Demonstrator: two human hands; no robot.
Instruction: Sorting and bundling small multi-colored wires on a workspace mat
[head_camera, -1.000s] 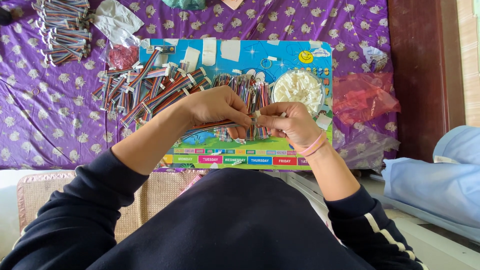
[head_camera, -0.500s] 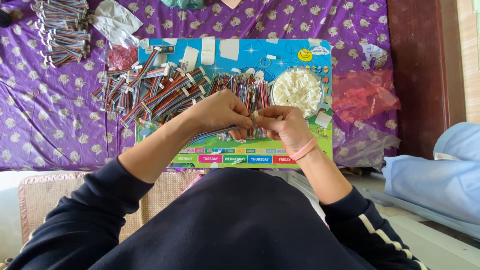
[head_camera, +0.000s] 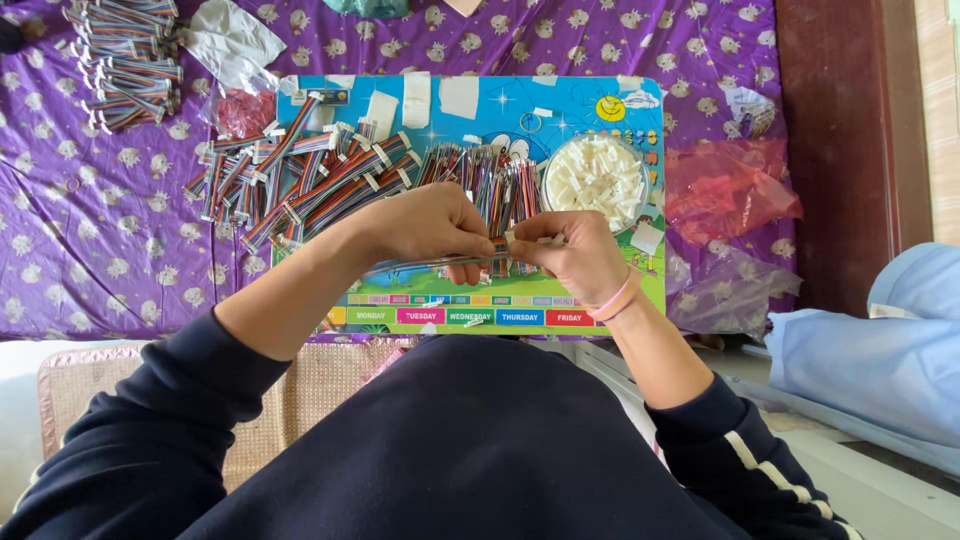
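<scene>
While left hand (head_camera: 435, 228) pinches ribbon cable (head_camera: 420, 265), right hand (head_camera: 570, 255) grips connector (head_camera: 512, 237) (knuckles up).

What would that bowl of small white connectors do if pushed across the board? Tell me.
The bowl of white connectors would probably slide easily on the glossy board, and seems light. It is heaped to the rim, so a sharp shove may spill loose pieces. It looks low and wide, so tipping seems unlikely.

From the head view I see my left hand (head_camera: 435, 228) and right hand (head_camera: 568, 255) meeting over a colourful board (head_camera: 620, 290), pinching a rainbow ribbon cable (head_camera: 420, 265) with a small white connector (head_camera: 512, 237) between the fingertips. Loose cables (head_camera: 300, 185) lie beside a bowl of white connectors (head_camera: 594, 178) on purple cloth (head_camera: 100, 240).
</scene>
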